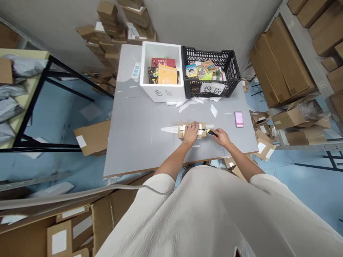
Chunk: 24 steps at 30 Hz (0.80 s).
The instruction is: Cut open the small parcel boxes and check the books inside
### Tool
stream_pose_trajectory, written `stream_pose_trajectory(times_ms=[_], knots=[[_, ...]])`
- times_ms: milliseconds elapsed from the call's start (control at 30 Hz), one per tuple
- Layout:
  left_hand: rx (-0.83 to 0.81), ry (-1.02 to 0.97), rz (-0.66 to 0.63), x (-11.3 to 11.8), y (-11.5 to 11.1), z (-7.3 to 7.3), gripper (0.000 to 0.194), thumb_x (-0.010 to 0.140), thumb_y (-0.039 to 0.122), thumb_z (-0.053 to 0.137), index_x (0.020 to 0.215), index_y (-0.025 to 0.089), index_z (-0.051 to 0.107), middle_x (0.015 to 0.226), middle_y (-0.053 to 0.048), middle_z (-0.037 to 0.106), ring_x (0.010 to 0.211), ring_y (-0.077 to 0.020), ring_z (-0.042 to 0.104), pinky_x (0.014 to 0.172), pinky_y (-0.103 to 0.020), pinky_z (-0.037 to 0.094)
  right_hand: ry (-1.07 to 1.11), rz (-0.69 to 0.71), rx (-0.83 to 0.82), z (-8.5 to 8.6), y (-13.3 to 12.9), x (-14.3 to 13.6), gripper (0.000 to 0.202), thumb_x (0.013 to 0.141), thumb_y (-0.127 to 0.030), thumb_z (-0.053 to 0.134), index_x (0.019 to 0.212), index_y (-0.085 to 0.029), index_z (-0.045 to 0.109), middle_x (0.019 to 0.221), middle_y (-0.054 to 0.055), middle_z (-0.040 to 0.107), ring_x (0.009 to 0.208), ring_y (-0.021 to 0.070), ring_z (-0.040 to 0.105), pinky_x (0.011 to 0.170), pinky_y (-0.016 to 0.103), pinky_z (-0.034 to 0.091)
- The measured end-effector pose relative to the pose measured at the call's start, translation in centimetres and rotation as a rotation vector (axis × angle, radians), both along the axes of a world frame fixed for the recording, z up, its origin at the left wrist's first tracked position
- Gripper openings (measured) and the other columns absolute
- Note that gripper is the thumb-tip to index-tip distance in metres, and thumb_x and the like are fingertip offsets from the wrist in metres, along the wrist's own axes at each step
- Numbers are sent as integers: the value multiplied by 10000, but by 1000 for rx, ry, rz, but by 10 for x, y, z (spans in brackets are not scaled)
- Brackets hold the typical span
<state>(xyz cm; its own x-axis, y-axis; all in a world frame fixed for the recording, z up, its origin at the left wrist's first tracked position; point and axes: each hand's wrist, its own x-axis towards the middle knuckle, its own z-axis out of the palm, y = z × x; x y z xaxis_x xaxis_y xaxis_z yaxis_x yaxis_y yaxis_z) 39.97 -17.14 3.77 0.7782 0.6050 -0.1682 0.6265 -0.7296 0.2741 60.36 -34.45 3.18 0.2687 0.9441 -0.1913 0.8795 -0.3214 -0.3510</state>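
A small cardboard box (pixel 203 125) with a white label lies flat near the middle of the grey table. My left hand (pixel 191 132) grips it from above, fingers over its top. In my right hand (pixel 221 137) is a black and yellow utility knife (pixel 211 132), its tip pointing left at the right part of the box. The blade's exact contact with the box is too small to make out. A strip of white paper (pixel 169 129) sticks out to the left of the box.
Behind the box stand a white foam bin (pixel 163 92) with books and a black plastic crate (pixel 232 82) with small picture books. A phone (pixel 239 119) lies at the right. Paper scraps (pixel 213 110) are scattered about. Stacked cartons (pixel 288 62) and shelves surround the grey table (pixel 134 142).
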Motion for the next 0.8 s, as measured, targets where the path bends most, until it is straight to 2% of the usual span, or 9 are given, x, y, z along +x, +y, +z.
stream_pose_trajectory(times_ms=[200, 400, 700, 800], knots=[[-30, -3, 6, -1, -1, 2, 800, 1012, 122, 427, 1803, 230, 374, 1840, -174, 430, 1519, -405, 509, 1272, -616, 367, 22, -26, 29, 2, -6, 13, 523, 1124, -377, 549, 1621, -285, 685, 1379, 160, 714, 1221, 353, 638, 1062, 461, 520], [-54, 8, 6, -1, -1, 8, 803, 999, 133, 446, 1793, 233, 379, 1843, -185, 420, 1528, -414, 496, 1264, -627, 355, 53, -53, 46, 2, -4, 20, 539, 1074, -346, 586, 1592, -249, 698, 1416, 178, 723, 1275, 397, 630, 1104, 521, 503], [-26, -14, 13, -2, -2, 2, 736, 1040, 119, 373, 1770, 195, 420, 1839, -178, 434, 1542, -393, 498, 1266, -587, 367, 115, -253, 126, -8, -3, 35, 511, 1027, -375, 612, 1499, -207, 711, 1411, 182, 709, 1297, 393, 648, 1110, 529, 558], [-32, -33, 27, -4, -6, 4, 674, 1085, 164, 343, 1750, 177, 446, 1850, -172, 419, 1559, -377, 502, 1283, -558, 367, 150, -273, 137, -8, 3, 39, 511, 1017, -381, 629, 1491, -208, 710, 1396, 179, 705, 1301, 386, 658, 1114, 524, 572]])
